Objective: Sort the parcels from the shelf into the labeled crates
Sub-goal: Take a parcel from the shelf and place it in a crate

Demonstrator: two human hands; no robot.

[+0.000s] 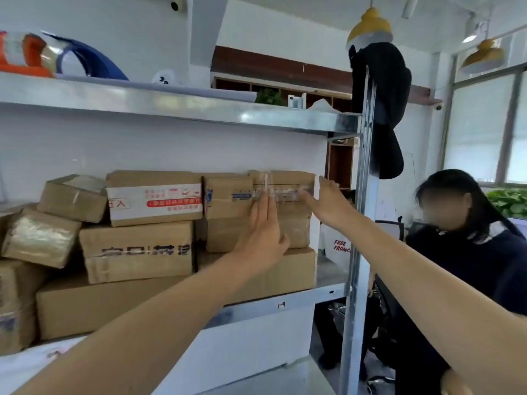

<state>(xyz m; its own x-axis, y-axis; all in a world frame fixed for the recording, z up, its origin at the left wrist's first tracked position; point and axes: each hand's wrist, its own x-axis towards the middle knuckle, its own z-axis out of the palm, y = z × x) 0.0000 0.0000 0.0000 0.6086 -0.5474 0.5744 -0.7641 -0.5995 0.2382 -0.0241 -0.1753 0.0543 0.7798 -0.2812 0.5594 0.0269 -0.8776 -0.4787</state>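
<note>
About nine brown cardboard parcels (137, 249) are stacked on one metal shelf (313, 297), from nine o'clock to centre; overlaps blur the exact count. A left hand (261, 235) and a right hand (330, 203) make two. Two yellow lamps (369, 24) hang at one o'clock. One seated person (467, 252) is at four o'clock.

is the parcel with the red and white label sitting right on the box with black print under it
Touching. The head view shows the labelled parcel lying flat on top of the black-printed box, edge to edge with no gap.
</note>
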